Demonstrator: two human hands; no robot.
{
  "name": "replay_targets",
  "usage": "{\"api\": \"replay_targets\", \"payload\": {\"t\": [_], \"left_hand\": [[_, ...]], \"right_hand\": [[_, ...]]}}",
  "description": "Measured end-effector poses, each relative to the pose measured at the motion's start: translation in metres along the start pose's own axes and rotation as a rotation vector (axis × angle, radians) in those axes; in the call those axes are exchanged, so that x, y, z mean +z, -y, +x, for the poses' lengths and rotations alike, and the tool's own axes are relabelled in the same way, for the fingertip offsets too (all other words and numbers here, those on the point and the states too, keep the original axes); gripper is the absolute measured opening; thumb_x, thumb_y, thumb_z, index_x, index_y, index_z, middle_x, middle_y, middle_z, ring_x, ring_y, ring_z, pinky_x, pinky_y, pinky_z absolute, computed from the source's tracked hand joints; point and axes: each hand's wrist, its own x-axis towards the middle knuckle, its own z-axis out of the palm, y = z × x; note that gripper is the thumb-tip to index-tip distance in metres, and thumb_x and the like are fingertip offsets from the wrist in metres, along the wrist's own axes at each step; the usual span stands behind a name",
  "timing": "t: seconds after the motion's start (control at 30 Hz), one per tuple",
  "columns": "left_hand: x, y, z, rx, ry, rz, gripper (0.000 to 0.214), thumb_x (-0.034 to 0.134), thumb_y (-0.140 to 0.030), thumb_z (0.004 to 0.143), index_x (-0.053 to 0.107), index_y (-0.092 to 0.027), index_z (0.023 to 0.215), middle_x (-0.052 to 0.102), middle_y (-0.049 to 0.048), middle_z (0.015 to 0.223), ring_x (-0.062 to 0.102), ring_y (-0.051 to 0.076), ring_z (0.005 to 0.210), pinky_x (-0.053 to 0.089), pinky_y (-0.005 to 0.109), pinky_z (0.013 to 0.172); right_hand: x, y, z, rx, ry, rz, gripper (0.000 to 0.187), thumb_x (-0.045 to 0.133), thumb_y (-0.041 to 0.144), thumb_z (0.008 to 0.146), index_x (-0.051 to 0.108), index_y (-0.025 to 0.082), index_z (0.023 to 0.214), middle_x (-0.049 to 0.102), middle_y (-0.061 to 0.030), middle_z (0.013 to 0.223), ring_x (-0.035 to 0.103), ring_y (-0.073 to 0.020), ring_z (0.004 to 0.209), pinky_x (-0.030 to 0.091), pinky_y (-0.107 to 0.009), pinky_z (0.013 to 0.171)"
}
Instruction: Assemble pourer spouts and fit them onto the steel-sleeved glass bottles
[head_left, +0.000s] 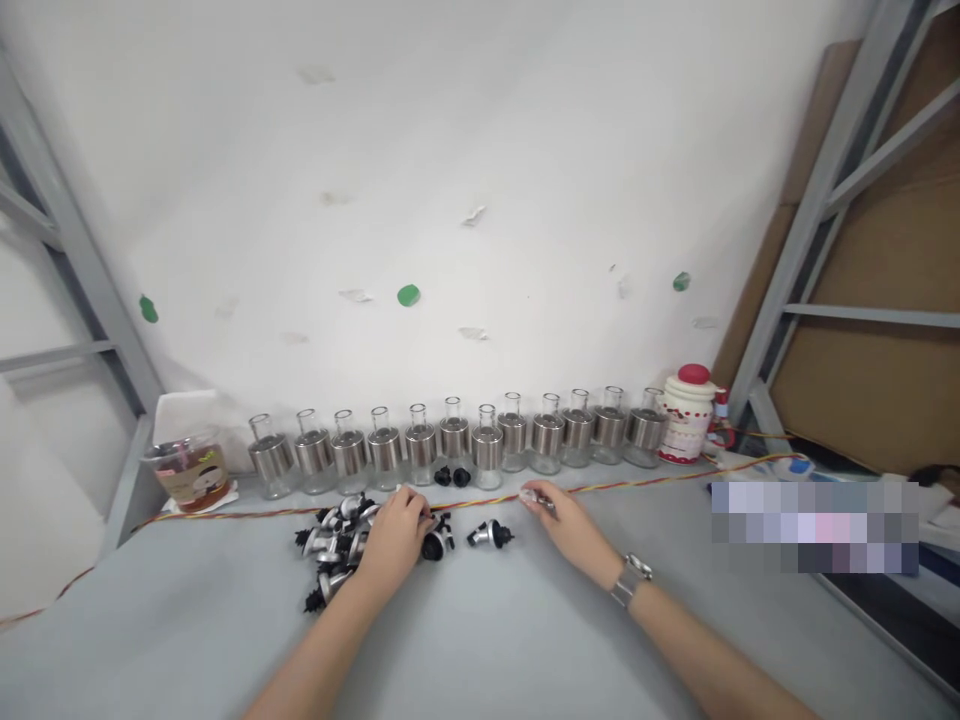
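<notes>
Several small glass bottles [455, 436] with silver bands stand in a row along the wall. A heap of black-and-silver pourer caps [334, 545] lies on the grey table [525, 640]. My left hand [397, 535] rests on the heap's right side, fingers curled round a cap. My right hand [559, 520], with a wristwatch, pinches a small silver cap [531, 495] near the striped cord. One loose cap [491, 535] lies between my hands. Two black stoppers [452, 477] sit by the bottles.
A plastic cup of brown liquid [191, 470] stands at the left end of the row, a white and red thermos jug [688, 412] at the right. A red-yellow cord [637, 484] runs along the table. Grey shelf frames [817, 210] flank both sides.
</notes>
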Motion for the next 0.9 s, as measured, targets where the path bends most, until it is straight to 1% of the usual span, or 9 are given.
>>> {"api": "replay_targets", "payload": {"t": [0.1,0.2,0.27,0.33,0.43,0.5,0.63,0.8,0.9], "left_hand": [[-0.002,0.000,-0.001,-0.004,-0.013,0.005,0.009,0.049,-0.016,0.076,0.057,-0.018,0.079,0.052,0.0039,0.086,0.051,0.020,0.085,0.037,0.032,0.077],[-0.005,0.001,-0.002,-0.005,-0.025,0.007,0.006,0.050,-0.017,0.075,0.056,-0.018,0.077,0.052,0.0039,0.085,0.051,0.020,0.085,0.037,0.032,0.076],[-0.006,0.002,-0.003,-0.010,-0.029,0.009,0.005,0.052,-0.018,0.074,0.056,-0.018,0.075,0.053,0.0040,0.083,0.051,0.020,0.085,0.037,0.032,0.075],[-0.007,0.004,-0.003,-0.013,-0.029,0.009,0.005,0.053,-0.018,0.073,0.056,-0.019,0.077,0.054,0.0037,0.083,0.052,0.020,0.084,0.037,0.032,0.074],[-0.007,0.005,-0.003,-0.002,-0.022,0.007,0.016,0.054,-0.017,0.073,0.055,-0.020,0.089,0.055,0.0030,0.084,0.052,0.020,0.084,0.037,0.031,0.073],[-0.005,0.006,-0.002,0.013,-0.016,0.007,0.021,0.053,-0.016,0.074,0.054,-0.022,0.094,0.056,0.0030,0.086,0.051,0.020,0.086,0.036,0.031,0.075],[0.000,0.006,0.000,0.030,-0.006,0.010,0.015,0.052,-0.017,0.075,0.058,-0.022,0.089,0.056,0.0034,0.086,0.052,0.020,0.086,0.036,0.031,0.075],[0.004,0.007,0.002,0.031,-0.018,-0.002,0.010,0.052,-0.018,0.075,0.057,-0.019,0.083,0.057,0.0037,0.083,0.052,0.020,0.083,0.037,0.031,0.073],[0.004,0.007,0.001,0.037,-0.027,-0.014,0.010,0.052,-0.016,0.075,0.057,-0.019,0.083,0.057,0.0036,0.082,0.052,0.020,0.083,0.037,0.031,0.074]], "right_hand": [[0.002,-0.008,0.005,0.017,-0.035,0.002,0.032,0.055,0.033,0.069,0.055,0.017,0.096,0.061,-0.0084,0.093,0.054,-0.0227,0.090,0.039,-0.037,0.082],[0.002,-0.010,0.006,0.032,-0.040,0.027,0.029,0.056,0.033,0.067,0.057,0.015,0.091,0.062,-0.0097,0.091,0.055,-0.0230,0.088,0.039,-0.037,0.082],[0.001,-0.007,0.005,0.038,-0.034,0.056,0.028,0.056,0.032,0.068,0.057,0.015,0.090,0.062,-0.0099,0.092,0.055,-0.0226,0.089,0.040,-0.036,0.083],[0.000,-0.001,0.002,0.039,-0.016,0.087,0.029,0.055,0.031,0.068,0.056,0.015,0.092,0.062,-0.0088,0.093,0.056,-0.0215,0.087,0.041,-0.035,0.080],[0.000,0.013,-0.007,0.067,0.023,0.151,0.032,0.059,0.030,0.065,0.056,0.016,0.093,0.062,-0.0067,0.091,0.058,-0.0198,0.079,0.045,-0.032,0.074],[0.001,0.022,-0.013,0.107,0.057,0.237,0.034,0.064,0.029,0.061,0.056,0.017,0.092,0.062,-0.0063,0.090,0.057,-0.0195,0.077,0.045,-0.032,0.072],[0.001,0.036,-0.022,0.118,0.143,0.416,0.038,0.068,0.030,0.060,0.056,0.018,0.094,0.062,-0.0040,0.087,0.057,-0.0176,0.075,0.046,-0.030,0.069],[0.000,0.045,-0.024,0.114,0.142,0.498,0.038,0.071,0.032,0.056,0.057,0.018,0.089,0.062,-0.0031,0.086,0.057,-0.0169,0.076,0.046,-0.028,0.068],[-0.001,0.051,-0.024,0.181,0.154,0.518,0.037,0.067,0.036,0.060,0.056,0.017,0.089,0.062,-0.0017,0.074,0.057,-0.0143,0.061,0.044,-0.027,0.058]]}}
